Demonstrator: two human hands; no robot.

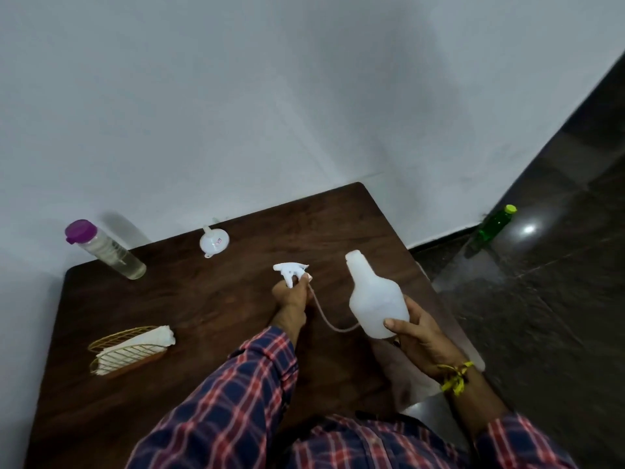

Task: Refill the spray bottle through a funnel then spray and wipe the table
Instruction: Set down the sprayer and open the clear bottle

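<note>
My right hand grips the base of a white translucent spray bottle, which is uncapped with its open neck pointing up and away. My left hand holds the white trigger spray head over the middle of the dark wooden table. The head's thin dip tube curves from the left hand back toward the bottle's base. A small white funnel lies near the table's far edge. A clear water bottle with a purple cap stands at the far left corner.
A gold wire basket holding a folded white cloth sits at the table's left side. A green bottle with a yellow-green cap stands on the dark tiled floor to the right, by the white wall.
</note>
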